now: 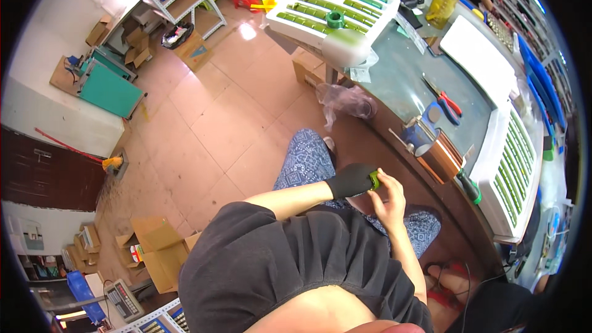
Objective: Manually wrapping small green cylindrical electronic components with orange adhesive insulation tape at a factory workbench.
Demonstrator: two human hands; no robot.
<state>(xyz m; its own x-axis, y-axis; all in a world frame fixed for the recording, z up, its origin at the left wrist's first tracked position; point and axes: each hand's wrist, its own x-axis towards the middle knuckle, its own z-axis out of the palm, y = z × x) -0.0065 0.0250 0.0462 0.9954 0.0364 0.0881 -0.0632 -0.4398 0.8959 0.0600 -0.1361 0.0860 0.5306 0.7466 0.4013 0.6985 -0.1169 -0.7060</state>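
Above my lap, my left hand [350,181], in a black glove, is closed round a small green piece [374,180]. Most of that piece is hidden; its exact kind is too small to make out. My bare right hand [391,202] pinches its exposed end, with the thumb and index finger curled against it. Both hands are just off the front edge of the workbench [401,77]. Closest to them on the bench is a small blue vise [419,131] beside a brown block [439,157].
A white foam tray [296,32] of green bars holds a green ring [335,20]; another white tray [502,213] is at right. Red-handled pliers [452,111], a green-handled screwdriver [470,186] and a yellow-green bottle [445,1] are on the bench. An open carton [161,250] stands behind left.
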